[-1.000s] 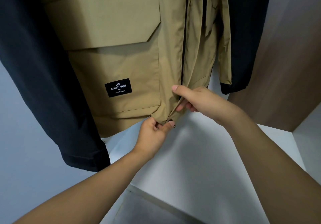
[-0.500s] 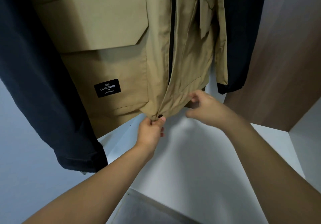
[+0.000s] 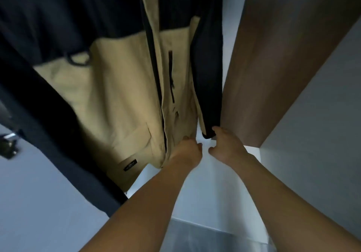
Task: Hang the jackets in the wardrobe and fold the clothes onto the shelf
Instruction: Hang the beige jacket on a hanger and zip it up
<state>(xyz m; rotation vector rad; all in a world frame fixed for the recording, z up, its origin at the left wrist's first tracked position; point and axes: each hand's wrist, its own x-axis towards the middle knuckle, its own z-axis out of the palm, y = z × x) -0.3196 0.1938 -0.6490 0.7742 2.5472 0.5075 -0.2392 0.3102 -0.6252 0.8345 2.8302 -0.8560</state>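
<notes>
One tan-and-navy jacket [image 3: 121, 95] hanging. Two dark sleeves: one at left [image 3: 48, 134], one at right [image 3: 210, 76]. Two hands: left [image 3: 188, 150], right [image 3: 226, 146]. One black label [image 3: 130, 165].

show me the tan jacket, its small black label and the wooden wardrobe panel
tan jacket [image 3: 117, 95]: head view, on the front panel left of the zip
small black label [image 3: 130, 165]: head view, middle of the patch near the hem
wooden wardrobe panel [image 3: 273, 66]: head view, on its brown face at right
</notes>
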